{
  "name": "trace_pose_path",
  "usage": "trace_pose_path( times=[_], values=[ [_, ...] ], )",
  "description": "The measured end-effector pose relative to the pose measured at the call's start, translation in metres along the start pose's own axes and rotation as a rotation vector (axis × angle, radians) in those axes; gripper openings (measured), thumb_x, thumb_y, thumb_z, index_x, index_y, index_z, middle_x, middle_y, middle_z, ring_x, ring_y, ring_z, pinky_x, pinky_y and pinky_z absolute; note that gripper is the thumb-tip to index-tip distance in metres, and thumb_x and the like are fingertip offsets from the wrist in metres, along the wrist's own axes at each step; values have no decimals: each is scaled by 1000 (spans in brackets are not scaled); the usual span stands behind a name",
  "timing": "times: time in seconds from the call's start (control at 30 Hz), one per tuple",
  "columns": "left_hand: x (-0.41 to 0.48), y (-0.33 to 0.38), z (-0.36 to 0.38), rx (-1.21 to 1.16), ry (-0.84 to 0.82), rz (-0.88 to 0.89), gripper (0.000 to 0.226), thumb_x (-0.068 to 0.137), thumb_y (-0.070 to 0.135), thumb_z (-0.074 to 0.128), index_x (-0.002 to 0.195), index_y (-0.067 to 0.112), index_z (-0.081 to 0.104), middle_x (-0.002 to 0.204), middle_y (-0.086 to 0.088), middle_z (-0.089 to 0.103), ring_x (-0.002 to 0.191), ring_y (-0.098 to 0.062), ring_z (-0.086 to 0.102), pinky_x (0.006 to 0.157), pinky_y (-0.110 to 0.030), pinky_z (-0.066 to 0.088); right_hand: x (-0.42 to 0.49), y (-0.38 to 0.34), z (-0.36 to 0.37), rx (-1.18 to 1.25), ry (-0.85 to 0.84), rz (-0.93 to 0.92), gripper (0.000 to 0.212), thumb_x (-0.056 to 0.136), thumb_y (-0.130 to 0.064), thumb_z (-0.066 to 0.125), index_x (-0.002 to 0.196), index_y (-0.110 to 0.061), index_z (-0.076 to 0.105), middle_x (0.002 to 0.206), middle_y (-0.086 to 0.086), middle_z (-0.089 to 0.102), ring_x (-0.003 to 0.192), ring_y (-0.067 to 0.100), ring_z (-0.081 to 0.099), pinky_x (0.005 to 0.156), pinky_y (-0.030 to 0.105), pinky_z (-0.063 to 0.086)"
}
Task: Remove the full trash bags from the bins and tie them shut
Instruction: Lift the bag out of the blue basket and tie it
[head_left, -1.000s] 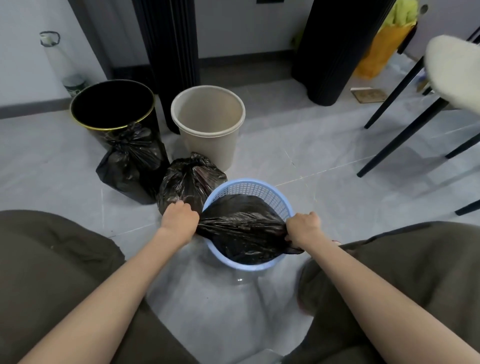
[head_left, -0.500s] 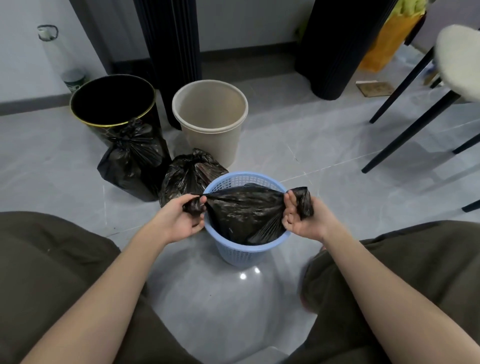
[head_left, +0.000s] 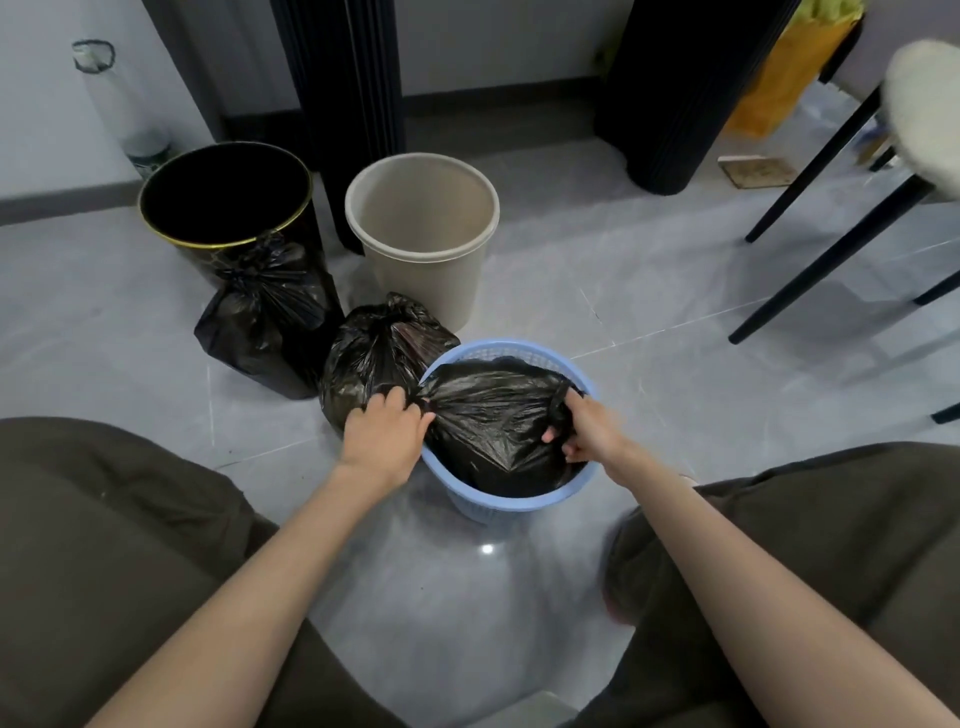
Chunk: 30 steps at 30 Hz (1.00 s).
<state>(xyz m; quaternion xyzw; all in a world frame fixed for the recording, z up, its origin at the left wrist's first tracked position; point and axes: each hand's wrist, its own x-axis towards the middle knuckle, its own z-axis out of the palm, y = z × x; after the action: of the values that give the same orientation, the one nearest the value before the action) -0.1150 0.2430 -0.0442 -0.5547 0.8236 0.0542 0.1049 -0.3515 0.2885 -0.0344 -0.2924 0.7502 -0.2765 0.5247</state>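
The black trash bag sits inside the blue mesh basket, with its mouth drawn out into two opposite gathers. One gather is gripped by the left hand at the basket's left rim, and the other is pinched in the curled fingers of the right hand at the right side. The thin film is stretched between them, so it could be torn by a hard pull, or a short gather could be lost as the ends are crossed for the knot. The light basket could be tipped if the bag is lifted while snagged. A tied bag touching the basket, and another against the black bin, could be knocked
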Motion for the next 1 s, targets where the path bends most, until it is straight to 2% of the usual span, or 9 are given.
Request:
trace_pose_path(
  times=[0.13, 0.2, 0.3, 0.37, 0.5, 0.6, 0.67, 0.8, 1.0],
  values=[
    [-3, 6, -9, 105, -54, 39, 44, 102, 37, 22, 114, 11, 56, 118, -7, 54, 111, -27, 51, 84, -37, 42, -3, 4, 10, -493, 60, -167, 38, 100, -35, 31, 88, -7, 54, 81, 11, 66, 65, 26, 61, 75, 34, 50],
    [3, 6, -5, -94, -175, 19, 45, 99, 44, 29, 111, 10, 55, 116, -11, 55, 111, -30, 52, 88, -40, 44, -6, 5, 14, -670, 97, -205, 39, 98, -39, 38, 72, -13, 50, 89, 14, 63, 90, 32, 61, 78, 35, 45],
    [8, 0, -2, -437, -266, 24, 36, 88, 46, 55, 102, 13, 58, 107, -11, 49, 105, -31, 52, 94, -40, 44, -9, 8, 12, -751, 266, -242, 42, 88, -50, 51, 61, -18, 43, 83, 6, 57, 91, 29, 59, 69, 32, 44],
    [10, -7, -4, -524, -219, 58, 19, 81, 33, 68, 88, 19, 59, 95, -3, 50, 93, -24, 55, 86, -30, 43, -4, 10, 7, -697, 367, -316, 40, 84, -50, 57, 66, -15, 52, 97, 7, 53, 101, 25, 52, 78, 33, 46],
    [11, -8, -13, -836, -123, -8, 20, 79, 13, 72, 70, 23, 56, 62, 5, 54, 57, -12, 58, 68, -31, 51, 4, 7, 9, -613, 141, -446, 32, 89, -35, 59, 94, -5, 66, 136, 8, 46, 128, 23, 42, 110, 33, 31],
    [13, 1, -18, -1137, -111, -107, 12, 79, 6, 72, 76, 16, 65, 57, 5, 49, 45, -6, 58, 69, -36, 60, 1, 8, 25, -622, -28, -439, 28, 84, -39, 64, 94, -13, 61, 110, 2, 63, 103, 19, 56, 98, 43, 43],
    [13, 8, -22, -1222, -97, -123, 8, 80, 4, 69, 84, 10, 68, 63, 5, 50, 46, -3, 58, 69, -34, 61, -2, 11, 34, -667, -59, -432, 43, 72, -50, 71, 99, -20, 57, 99, -1, 64, 93, 17, 58, 91, 42, 46],
    [15, 20, -28, -1387, -123, -111, 12, 83, 0, 66, 88, 11, 69, 91, -11, 62, 76, -19, 65, 67, -27, 60, -2, 18, 45, -730, -12, -490, 83, 63, -57, 76, 132, -21, 47, 128, 0, 54, 120, 22, 44, 105, 37, 37],
    [20, 36, -33, -1425, -224, 6, 21, 89, 0, 57, 108, 6, 67, 108, -6, 61, 95, -14, 62, 72, -24, 59, 3, 28, 71, -896, 161, -489, 57, 84, -59, 54, 118, -14, 57, 112, 7, 50, 106, 26, 44, 94, 40, 37]
  ],
)
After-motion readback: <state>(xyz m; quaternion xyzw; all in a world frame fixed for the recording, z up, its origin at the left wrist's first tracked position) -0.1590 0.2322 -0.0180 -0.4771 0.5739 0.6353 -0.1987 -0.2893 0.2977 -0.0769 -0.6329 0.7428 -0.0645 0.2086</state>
